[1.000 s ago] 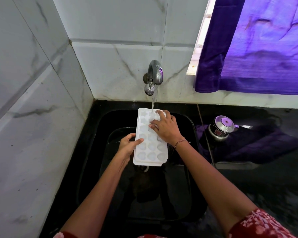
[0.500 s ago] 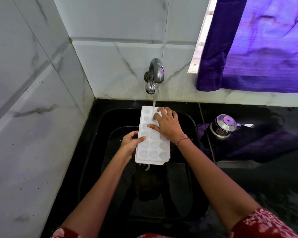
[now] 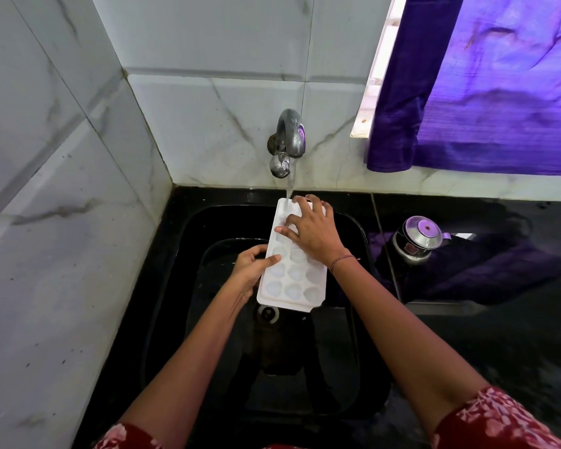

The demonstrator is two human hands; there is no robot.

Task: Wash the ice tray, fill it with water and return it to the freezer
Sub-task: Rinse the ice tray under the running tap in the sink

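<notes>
Ice tray over black sink, near its back edge, far end under running tap. Left hand grasps left rim — right hand released, fingers spread over far cavities.

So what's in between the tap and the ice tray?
A thin stream of water, running from the tap down onto the far end of the ice tray, beside the right hand. Nothing else is there. The head view shows it.

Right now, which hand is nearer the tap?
Right. The right hand rests spread on the ice tray's far end, just below the tap beside its water stream. The left hand grips the tray's left edge, lower and closer to the person.
</notes>
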